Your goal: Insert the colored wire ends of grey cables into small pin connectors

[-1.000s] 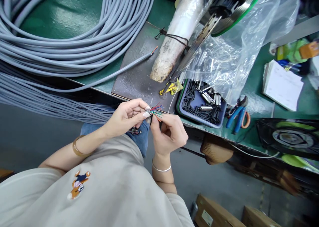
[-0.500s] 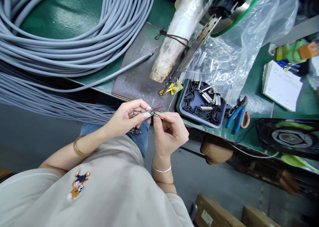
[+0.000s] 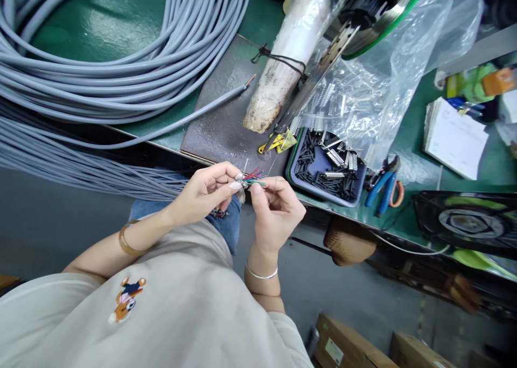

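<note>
My left hand (image 3: 214,189) is closed in a pinch around the stripped end of a cable; the fingers hide most of its jacket. Thin coloured wires (image 3: 253,176), red, blue and green among them, fan out from that end toward the right. A pale strand (image 3: 246,165) sticks up beside the left fingertips. My right hand (image 3: 278,209) is closed too, its thumb and forefinger pinching at the tips of the wires. Both hands meet in front of the bench edge, above my lap.
Coils of grey cable (image 3: 133,61) cover the bench's left side, one stripped end resting on a dark plate (image 3: 218,120). A soldering-wire-like spool (image 3: 375,12) stands behind a wrapped white post (image 3: 283,61). Right of my hands are a tray (image 3: 359,198) of connectors and black sleeves, blue-handled pliers (image 3: 383,190) and a paper pad (image 3: 456,139).
The wires are spread more apart, and a pale strand now stands up by my left fingertips. The orange wire no longer shows at my right fingertips. Both hands stay nearly in place.
</note>
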`<control>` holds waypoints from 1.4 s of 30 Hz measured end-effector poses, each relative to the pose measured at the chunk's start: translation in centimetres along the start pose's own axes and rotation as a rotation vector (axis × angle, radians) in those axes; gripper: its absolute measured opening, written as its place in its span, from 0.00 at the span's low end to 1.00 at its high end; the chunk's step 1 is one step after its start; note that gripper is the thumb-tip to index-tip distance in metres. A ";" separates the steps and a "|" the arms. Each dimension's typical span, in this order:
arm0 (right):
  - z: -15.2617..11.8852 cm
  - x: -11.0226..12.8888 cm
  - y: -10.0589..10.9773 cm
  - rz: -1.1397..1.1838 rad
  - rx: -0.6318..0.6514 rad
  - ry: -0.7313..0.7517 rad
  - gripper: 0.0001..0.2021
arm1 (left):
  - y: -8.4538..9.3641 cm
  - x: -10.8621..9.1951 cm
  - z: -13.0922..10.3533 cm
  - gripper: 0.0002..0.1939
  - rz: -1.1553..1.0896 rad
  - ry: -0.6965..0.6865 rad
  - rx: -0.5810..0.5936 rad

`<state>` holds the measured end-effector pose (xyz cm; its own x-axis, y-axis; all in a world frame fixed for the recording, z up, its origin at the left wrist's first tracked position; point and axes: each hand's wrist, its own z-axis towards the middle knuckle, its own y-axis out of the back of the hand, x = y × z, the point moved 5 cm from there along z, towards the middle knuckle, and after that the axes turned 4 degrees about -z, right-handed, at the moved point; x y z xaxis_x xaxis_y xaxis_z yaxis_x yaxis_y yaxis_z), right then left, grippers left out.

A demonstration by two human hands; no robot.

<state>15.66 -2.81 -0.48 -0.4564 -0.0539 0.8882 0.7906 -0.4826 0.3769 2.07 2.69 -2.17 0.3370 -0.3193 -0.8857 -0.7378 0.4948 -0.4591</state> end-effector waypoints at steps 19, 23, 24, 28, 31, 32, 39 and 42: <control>0.3 0.5 0.1 0.051 -0.006 0.022 0.01 | 0.1 0.6 0.0 0.18 0.022 0.089 0.046; 0.3 0.1 0.0 0.021 0.021 -0.016 0.05 | 0.1 0.8 0.0 0.19 0.020 0.129 0.050; 0.3 0.0 0.0 0.009 0.026 -0.023 0.06 | 0.2 0.8 0.0 0.19 0.019 0.138 0.051; 0.3 -0.2 -0.1 0.000 0.040 -0.022 0.08 | 0.2 1.0 0.0 0.19 0.010 0.159 0.058; 0.3 -0.2 0.0 -0.001 0.035 -0.027 0.08 | 0.1 1.0 0.0 0.19 0.000 0.151 0.048; 0.3 -0.2 0.1 -0.002 0.030 -0.031 0.09 | 0.1 1.0 0.0 0.19 -0.006 0.139 0.040; 0.5 -0.2 0.3 0.085 0.030 -0.070 0.06 | -0.1 0.3 0.0 0.14 -0.042 -0.024 -0.014; 0.5 -0.1 0.5 0.150 0.030 -0.064 0.03 | 0.0 0.1 -0.3 0.09 -0.015 -0.053 0.004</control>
